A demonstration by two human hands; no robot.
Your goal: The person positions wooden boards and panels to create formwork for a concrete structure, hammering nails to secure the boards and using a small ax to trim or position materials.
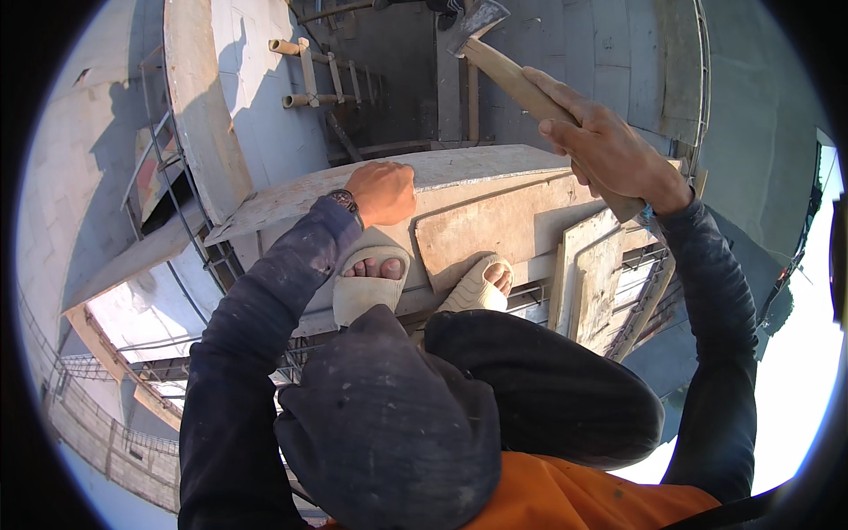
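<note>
My right hand (609,150) is wrapped round the wooden handle of a hammer (521,84). The hammer is raised at the upper right, its dark metal head pointing up and away from me. My left hand (382,193) is closed in a fist at the near edge of a long wooden board (495,165). Its fingers face away from me, so whatever they hold, if anything, is hidden. Just to the right of that hand lies a worn plywood piece (495,221), with my sandalled feet beside and partly on it.
Beyond the board drops a dark, deep gap with a bamboo ladder (322,75). Upright formwork panels (199,97) stand at left. Steel bars (181,208) run down beside them. Loose planks (587,274) lie over bars right of my feet. Low ground shows far below.
</note>
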